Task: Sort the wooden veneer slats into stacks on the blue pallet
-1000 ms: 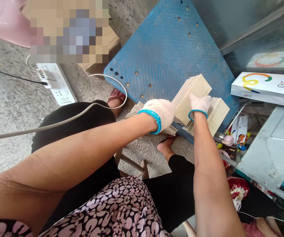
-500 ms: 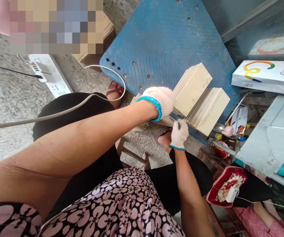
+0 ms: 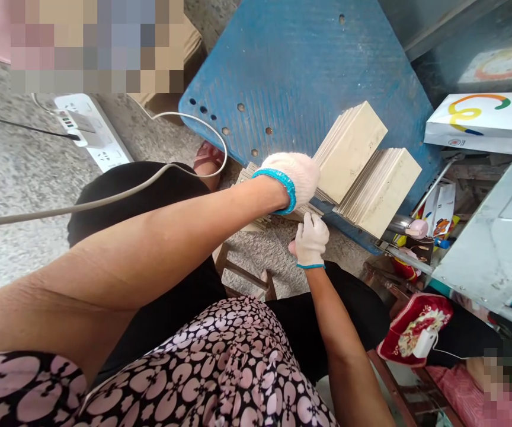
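Observation:
My left hand point(image 3: 289, 178), in a white knit glove with a blue cuff, reaches over the near edge of a blue ridged plastic board point(image 3: 300, 77). It is beside a stack of thin cream rectangular panels point(image 3: 354, 151); its fingers are hidden behind the glove's back. Nearer to me, my right hand point(image 3: 313, 238), gloved alike, has its fingers curled closed; what they hold, if anything, is hidden. A second panel stack point(image 3: 384, 193) leans right of the first. More thin panels point(image 3: 256, 222) show partly under my left wrist.
A grey cable point(image 3: 118, 201) runs across my left leg. On the floor at left lies a white power strip point(image 3: 93, 133). To the right are a white paper bag point(image 3: 482, 121), a flask point(image 3: 409, 225) and a grey metal surface point(image 3: 491, 231). Another person's legs show at lower right.
My right hand has moved left and slightly up, away from the right panel stack. My left hand stays at about the same place by the panels. The view has shifted slightly.

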Demonstrator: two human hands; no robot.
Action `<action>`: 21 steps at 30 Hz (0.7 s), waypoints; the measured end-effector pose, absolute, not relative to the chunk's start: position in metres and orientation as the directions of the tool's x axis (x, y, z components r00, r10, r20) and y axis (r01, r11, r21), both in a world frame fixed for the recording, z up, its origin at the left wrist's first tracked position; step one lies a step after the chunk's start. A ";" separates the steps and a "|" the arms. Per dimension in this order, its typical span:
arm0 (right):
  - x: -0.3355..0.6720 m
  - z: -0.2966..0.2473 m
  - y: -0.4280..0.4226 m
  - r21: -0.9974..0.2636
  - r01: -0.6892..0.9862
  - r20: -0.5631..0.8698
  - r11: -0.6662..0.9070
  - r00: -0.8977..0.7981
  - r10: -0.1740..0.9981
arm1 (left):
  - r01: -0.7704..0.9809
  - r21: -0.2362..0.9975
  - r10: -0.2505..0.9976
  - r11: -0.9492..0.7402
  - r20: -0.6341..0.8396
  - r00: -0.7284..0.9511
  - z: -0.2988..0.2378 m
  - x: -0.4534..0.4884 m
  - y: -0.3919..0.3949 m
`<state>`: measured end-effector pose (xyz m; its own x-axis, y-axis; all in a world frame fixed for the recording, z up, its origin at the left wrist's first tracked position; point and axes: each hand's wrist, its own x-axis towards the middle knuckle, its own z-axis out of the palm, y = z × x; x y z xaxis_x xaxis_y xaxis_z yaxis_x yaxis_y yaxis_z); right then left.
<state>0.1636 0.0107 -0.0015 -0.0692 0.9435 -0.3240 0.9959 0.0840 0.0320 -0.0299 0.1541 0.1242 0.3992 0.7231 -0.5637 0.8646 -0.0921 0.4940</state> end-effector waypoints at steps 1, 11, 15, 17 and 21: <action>0.163 -0.001 0.010 0.039 0.995 -0.327 0.091 -0.074 0.942 | 0.866 0.493 0.719 -0.086 -0.571 0.396 0.124 -0.029 0.153; 0.157 0.000 -0.002 -0.008 0.999 -0.617 -0.042 0.028 0.787 | 0.864 0.477 0.667 -0.165 -0.591 0.453 0.119 -0.018 0.139; 0.160 0.013 0.013 0.013 1.000 -0.724 0.002 0.008 0.690 | 0.849 0.472 0.607 -0.237 -0.610 0.509 0.116 -0.017 0.140; 0.167 0.030 0.027 0.021 1.000 -0.731 0.020 0.002 0.682 | 0.828 0.481 0.562 -0.287 -0.615 0.553 0.116 -0.015 0.140; 0.194 0.078 0.060 -0.081 0.997 -0.748 0.004 -0.064 0.661 | 0.799 0.521 0.490 -0.301 -0.635 0.598 0.119 -0.009 0.141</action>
<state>0.1945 0.0598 0.0778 -0.0636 0.6610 -0.7477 0.9967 0.0037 -0.0815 -0.0093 0.1415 0.1189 0.5979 0.4895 -0.6347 0.7990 -0.3006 0.5209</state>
